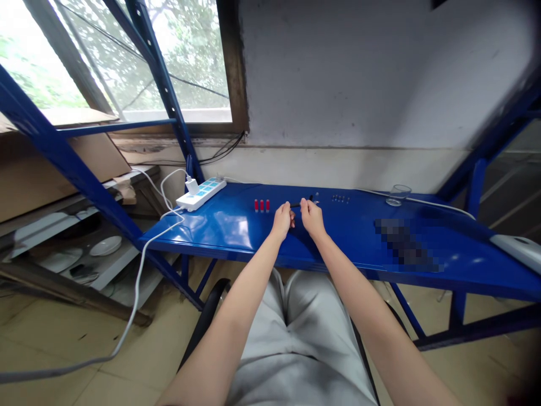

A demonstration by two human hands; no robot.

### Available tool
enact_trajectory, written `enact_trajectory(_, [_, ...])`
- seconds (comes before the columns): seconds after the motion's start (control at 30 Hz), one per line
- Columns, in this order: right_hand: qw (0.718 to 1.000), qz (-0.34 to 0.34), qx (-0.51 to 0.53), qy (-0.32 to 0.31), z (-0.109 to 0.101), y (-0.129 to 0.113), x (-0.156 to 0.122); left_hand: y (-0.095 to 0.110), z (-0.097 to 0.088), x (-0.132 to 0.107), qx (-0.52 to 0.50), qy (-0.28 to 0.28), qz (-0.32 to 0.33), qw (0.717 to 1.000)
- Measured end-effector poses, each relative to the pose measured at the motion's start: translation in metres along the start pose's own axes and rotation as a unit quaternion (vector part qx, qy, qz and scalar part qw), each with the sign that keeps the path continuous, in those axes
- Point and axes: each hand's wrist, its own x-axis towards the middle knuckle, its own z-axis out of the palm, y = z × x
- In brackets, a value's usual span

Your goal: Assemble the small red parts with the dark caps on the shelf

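Observation:
Above the front part of the blue table (220, 225), my left hand (282, 221) and my right hand (311, 219) are close together, both closed. A thin black pen-like stick (295, 205) spans the gap between them, its left part within my left fingers and its right part within my right. A dark tip shows just beyond my right hand. Three red cylinders with pale lower ends (262, 206) stand in a row left of my hands. Several tiny metallic pieces (340, 199) lie to the right, farther back. My fingers hide much of the stick, so its exact kind is unclear.
A white power strip (203, 193) with a plug sits at the table's back left, its cable (141, 270) hanging down. At right are a clear glass (398, 195), a pixelated dark object (406, 245) and a white item (518, 251). Blue posts (160, 79) frame the table.

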Motion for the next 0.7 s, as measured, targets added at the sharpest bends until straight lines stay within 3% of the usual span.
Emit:
enact_trajectory(0.43, [0.999, -0.003, -0.014, -0.031, 0.001, 0.005, 0.000, 0.000, -0.004, 0.004, -0.073, 0.026, -0.055, 0.995])
enact_trajectory(0.7, [0.995, 0.001, 0.055, -0.086, 0.002, 0.017, 0.003, 0.002, -0.003, 0.001, -0.002, 0.035, 0.005, 0.999])
